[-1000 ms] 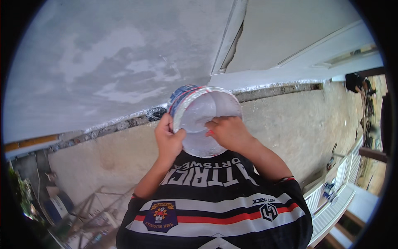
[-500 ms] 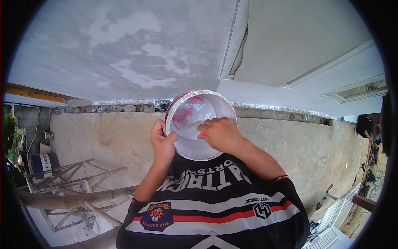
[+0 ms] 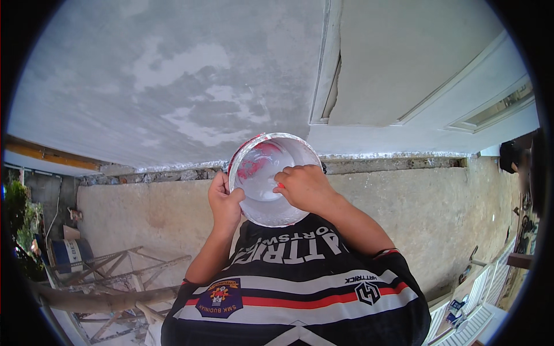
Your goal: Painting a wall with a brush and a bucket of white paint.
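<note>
A white bucket (image 3: 276,221) with red smears and whitish liquid inside is tipped so that its mouth faces me, in front of my chest. My left hand (image 3: 225,199) grips its left rim, thumb over the edge and fingers outside. Inside the mouth, my right hand (image 3: 307,187) is closed on a red-handled tool (image 3: 280,185). Only a bit of red shows at the fingers; the tool's lower end cannot be made out against the pale liquid.
Ahead stands a grey wall (image 3: 190,75) with white patches and a pale panel (image 3: 415,63) at right. A rubble-filled gap (image 3: 173,177) runs along its foot. Metal trestle frames (image 3: 115,282) and a blue-and-white drum (image 3: 70,254) stand at left on the concrete floor (image 3: 144,213).
My right hand and the bucket have shifted slightly left in the picture. The whole view has tilted a little, bringing the wall's foot lower. Both grips stay the same.
</note>
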